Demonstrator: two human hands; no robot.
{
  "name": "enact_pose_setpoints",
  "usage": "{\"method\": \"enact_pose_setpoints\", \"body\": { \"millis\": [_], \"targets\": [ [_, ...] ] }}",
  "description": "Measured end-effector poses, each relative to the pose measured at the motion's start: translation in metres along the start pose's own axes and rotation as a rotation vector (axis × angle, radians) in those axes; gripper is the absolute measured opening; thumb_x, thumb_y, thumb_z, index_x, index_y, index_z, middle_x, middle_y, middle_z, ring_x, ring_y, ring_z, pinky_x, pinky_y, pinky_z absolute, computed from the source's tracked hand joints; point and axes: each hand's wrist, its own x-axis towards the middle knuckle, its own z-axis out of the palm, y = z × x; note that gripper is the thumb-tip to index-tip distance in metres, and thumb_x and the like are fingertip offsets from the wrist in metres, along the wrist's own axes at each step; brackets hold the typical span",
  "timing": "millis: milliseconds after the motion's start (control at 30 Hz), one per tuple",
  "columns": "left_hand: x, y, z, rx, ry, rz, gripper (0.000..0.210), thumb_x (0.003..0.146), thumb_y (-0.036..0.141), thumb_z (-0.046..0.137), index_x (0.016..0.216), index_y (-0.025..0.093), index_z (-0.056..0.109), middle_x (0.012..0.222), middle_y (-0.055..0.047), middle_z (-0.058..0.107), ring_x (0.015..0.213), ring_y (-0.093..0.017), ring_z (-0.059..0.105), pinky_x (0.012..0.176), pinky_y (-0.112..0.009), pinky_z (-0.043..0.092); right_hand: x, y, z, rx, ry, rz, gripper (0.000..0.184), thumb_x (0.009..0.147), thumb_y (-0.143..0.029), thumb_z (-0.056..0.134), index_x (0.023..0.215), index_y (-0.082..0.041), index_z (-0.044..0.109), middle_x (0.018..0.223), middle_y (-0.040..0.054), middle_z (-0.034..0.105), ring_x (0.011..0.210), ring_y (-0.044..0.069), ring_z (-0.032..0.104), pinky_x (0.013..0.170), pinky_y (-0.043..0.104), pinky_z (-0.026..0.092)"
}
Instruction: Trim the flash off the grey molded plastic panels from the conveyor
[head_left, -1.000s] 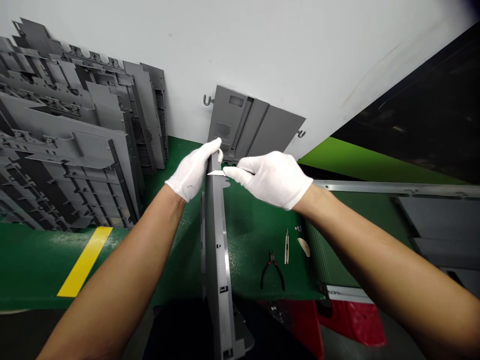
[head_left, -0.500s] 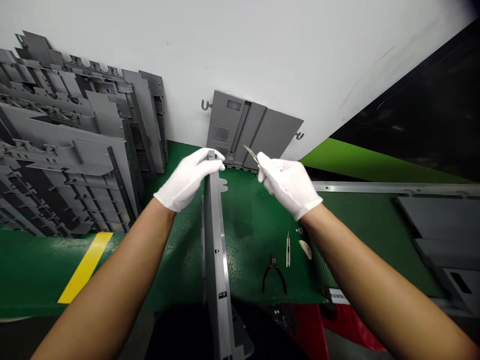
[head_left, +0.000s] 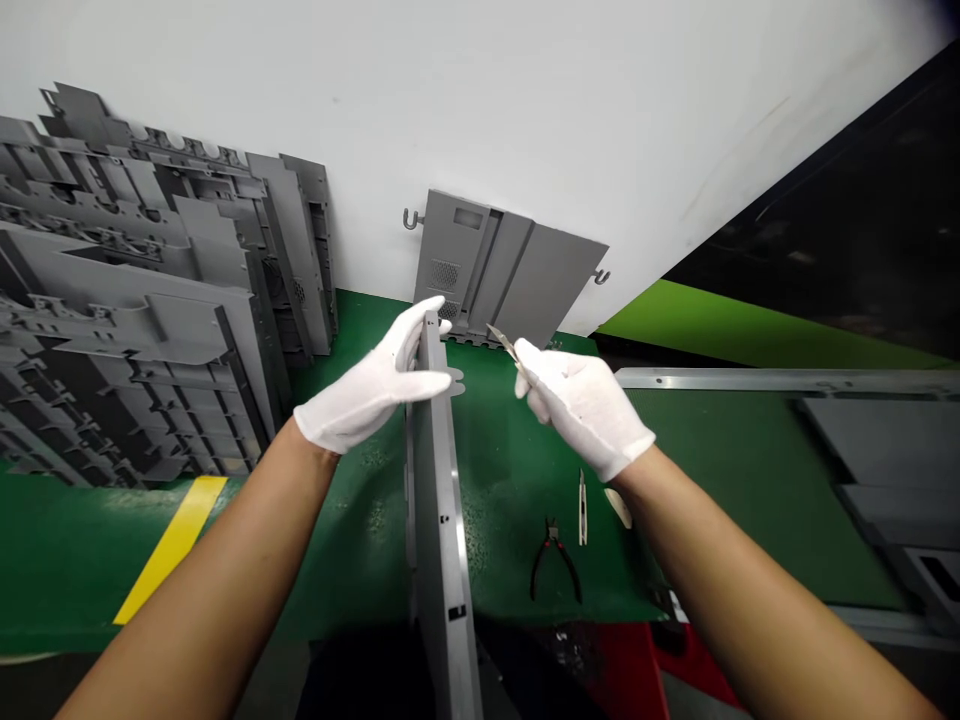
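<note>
A grey plastic panel (head_left: 447, 480) stands on edge in front of me, its narrow side facing up. My left hand (head_left: 382, 385), in a white glove, grips its far end, thumb across the near side of the edge and fingers round the far corner. In my gloved right hand (head_left: 581, 395) is a thin-bladed craft knife (head_left: 501, 340), its tip pointing up and left. The knife is apart from the panel, a little to its right. My right fingers hide the knife's handle.
Black-handled nippers (head_left: 553, 560) and a second slim knife (head_left: 583, 508) lie on the green table (head_left: 510, 450). Several grey panels (head_left: 187, 330) lean at the left. Another panel (head_left: 510, 265) rests against the white wall. A conveyor (head_left: 735, 470) with grey parts runs at the right.
My left thumb has slid nearer along the panel's edge and the hand has opened wider. My right hand with the knife has moved lower in view. The view has tipped up slightly.
</note>
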Motion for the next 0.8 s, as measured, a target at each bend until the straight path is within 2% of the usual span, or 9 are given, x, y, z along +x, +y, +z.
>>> {"method": "enact_pose_setpoints", "body": {
  "millis": [67, 133, 233, 300, 367, 467, 533, 700, 800],
  "targets": [
    [-0.002, 0.002, -0.008, 0.025, -0.078, 0.013, 0.104, 0.069, 0.039, 0.081, 0.155, 0.038, 0.023, 0.157, -0.008, 0.031, 0.145, -0.034, 0.026, 0.115, -0.051, 0.032, -0.004, 0.001, 0.001, 0.054, -0.038, 0.040, 0.049, 0.093, -0.062, 0.050, 0.066, -0.021, 0.059, 0.048, -0.0039, 0.044, 0.045, 0.012, 0.037, 0.047, 0.026, 0.031],
    [-0.002, 0.003, -0.015, 0.050, -0.136, 0.013, 0.111, 0.065, 0.039, 0.085, 0.156, 0.038, 0.021, 0.157, -0.008, 0.032, 0.147, -0.034, 0.026, 0.118, -0.050, 0.028, -0.009, 0.001, 0.001, 0.075, -0.062, 0.050, 0.050, 0.093, -0.062, 0.049, 0.068, -0.021, 0.060, 0.047, -0.0048, 0.043, 0.044, 0.011, 0.036, 0.047, 0.026, 0.032],
    [0.003, 0.002, -0.019, 0.049, -0.119, -0.013, 0.089, 0.075, 0.045, 0.077, 0.152, 0.034, 0.033, 0.150, -0.009, 0.044, 0.142, -0.031, 0.036, 0.117, -0.047, 0.030, -0.014, -0.003, -0.002, 0.033, -0.098, 0.024, 0.050, 0.094, -0.064, 0.047, 0.073, -0.021, 0.062, 0.049, -0.0054, 0.044, 0.046, 0.011, 0.037, 0.049, 0.026, 0.034],
    [0.010, 0.000, -0.017, 0.050, -0.022, -0.020, 0.061, 0.086, 0.051, 0.063, 0.142, 0.030, 0.050, 0.139, -0.009, 0.057, 0.132, -0.029, 0.048, 0.113, -0.045, 0.035, -0.015, -0.007, -0.004, -0.031, -0.122, 0.025, 0.049, 0.094, -0.064, 0.046, 0.077, -0.021, 0.064, 0.051, -0.0057, 0.044, 0.048, 0.011, 0.037, 0.051, 0.026, 0.035],
    [0.018, -0.004, -0.012, 0.041, 0.067, -0.016, 0.046, 0.092, 0.056, 0.051, 0.125, 0.027, 0.063, 0.122, -0.008, 0.066, 0.116, -0.027, 0.058, 0.104, -0.043, 0.043, -0.015, -0.014, -0.005, -0.122, -0.130, 0.044, 0.048, 0.093, -0.065, 0.047, 0.080, -0.022, 0.066, 0.053, -0.0059, 0.042, 0.050, 0.011, 0.035, 0.050, 0.026, 0.033],
    [0.028, -0.008, -0.007, 0.017, 0.087, -0.018, 0.040, 0.092, 0.057, 0.049, 0.102, 0.023, 0.068, 0.105, -0.005, 0.068, 0.100, -0.024, 0.061, 0.091, -0.038, 0.049, -0.011, -0.025, -0.003, -0.264, -0.108, 0.054, 0.048, 0.091, -0.065, 0.051, 0.075, -0.021, 0.063, 0.055, -0.0056, 0.036, 0.052, 0.011, 0.031, 0.049, 0.026, 0.030],
    [0.031, -0.008, -0.006, 0.003, 0.070, -0.031, 0.035, 0.091, 0.053, 0.053, 0.095, 0.021, 0.066, 0.099, -0.004, 0.066, 0.094, -0.022, 0.060, 0.087, -0.036, 0.049, -0.008, -0.029, 0.002, -0.322, -0.089, 0.053, 0.050, 0.090, -0.066, 0.052, 0.070, -0.021, 0.059, 0.057, -0.0049, 0.034, 0.054, 0.011, 0.031, 0.049, 0.026, 0.030],
    [0.030, -0.006, -0.011, -0.087, 0.051, -0.102, 0.025, 0.085, 0.045, 0.060, 0.093, 0.021, 0.064, 0.090, -0.002, 0.063, 0.082, -0.020, 0.060, 0.075, -0.036, 0.052, -0.002, -0.029, 0.011, -0.335, -0.073, 0.109, 0.053, 0.089, -0.067, 0.052, 0.064, -0.021, 0.048, 0.060, -0.0040, 0.035, 0.056, 0.011, 0.032, 0.049, 0.025, 0.030],
    [0.027, -0.003, -0.013, -0.087, 0.075, -0.130, 0.027, 0.079, 0.042, 0.066, 0.096, 0.021, 0.064, 0.088, -0.002, 0.063, 0.078, -0.020, 0.061, 0.069, -0.036, 0.053, 0.000, -0.024, 0.011, -0.322, -0.051, 0.138, 0.053, 0.089, -0.067, 0.052, 0.064, -0.021, 0.049, 0.059, -0.0037, 0.036, 0.055, 0.011, 0.032, 0.049, 0.025, 0.031]
  ]
}}
